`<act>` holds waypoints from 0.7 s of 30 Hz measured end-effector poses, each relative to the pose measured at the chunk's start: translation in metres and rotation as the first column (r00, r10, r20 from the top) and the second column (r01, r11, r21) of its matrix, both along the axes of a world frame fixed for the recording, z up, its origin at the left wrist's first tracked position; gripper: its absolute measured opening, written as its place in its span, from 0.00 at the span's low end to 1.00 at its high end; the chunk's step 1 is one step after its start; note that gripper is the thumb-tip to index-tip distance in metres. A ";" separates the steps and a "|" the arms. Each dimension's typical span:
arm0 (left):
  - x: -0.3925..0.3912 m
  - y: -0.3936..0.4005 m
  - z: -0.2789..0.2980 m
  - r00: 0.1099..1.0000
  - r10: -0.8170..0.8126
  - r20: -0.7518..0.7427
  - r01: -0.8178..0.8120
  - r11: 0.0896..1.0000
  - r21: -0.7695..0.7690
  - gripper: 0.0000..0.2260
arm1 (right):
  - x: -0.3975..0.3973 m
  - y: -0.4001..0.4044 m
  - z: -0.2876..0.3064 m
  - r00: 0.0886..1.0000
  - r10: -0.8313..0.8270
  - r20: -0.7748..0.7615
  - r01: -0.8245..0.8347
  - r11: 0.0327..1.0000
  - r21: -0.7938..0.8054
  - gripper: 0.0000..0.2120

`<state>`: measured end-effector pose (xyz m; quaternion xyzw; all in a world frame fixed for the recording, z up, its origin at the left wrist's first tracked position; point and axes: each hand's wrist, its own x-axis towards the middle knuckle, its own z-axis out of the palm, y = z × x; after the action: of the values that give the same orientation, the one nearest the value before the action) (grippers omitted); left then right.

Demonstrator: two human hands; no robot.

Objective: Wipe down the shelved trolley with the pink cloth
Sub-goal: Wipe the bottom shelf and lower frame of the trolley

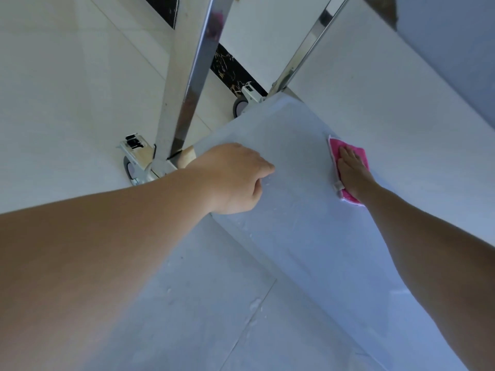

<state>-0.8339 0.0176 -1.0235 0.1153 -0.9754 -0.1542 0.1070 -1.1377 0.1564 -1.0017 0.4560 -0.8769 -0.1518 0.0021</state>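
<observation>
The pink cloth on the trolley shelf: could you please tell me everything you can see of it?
The pink cloth is a bright magenta, fuzzy-looking fabric with a pale edging and a small pale tag at its near edge. It lies flat on the lowest shelf of the trolley, towards the shelf's far right edge. The right hand presses on it with straight fingers, covering its middle, so only its borders show. Nothing else touches it; the left hand grips the shelf's opposite edge, well apart.
</observation>
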 end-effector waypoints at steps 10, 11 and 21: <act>0.002 -0.001 0.004 0.998 0.057 0.022 -0.055 0.995 -0.086 0.20 | 0.098 0.021 0.000 0.949 0.214 0.233 -0.170 0.966 -0.195 0.23; 0.003 -0.001 0.005 0.998 0.062 0.026 -0.060 0.995 -0.083 0.19 | 0.113 0.026 0.001 0.933 0.241 0.267 -0.186 0.958 -0.216 0.22; 0.013 0.003 0.016 0.996 0.086 0.020 -0.086 0.996 -0.003 0.17 | 0.208 0.078 0.006 0.773 0.403 0.491 -0.321 0.915 -0.245 0.23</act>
<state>-0.8213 0.0206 -1.0078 0.1585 -0.9708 -0.1474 0.1038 -0.9300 0.2348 -0.9954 0.6391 -0.7468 0.0488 -0.1775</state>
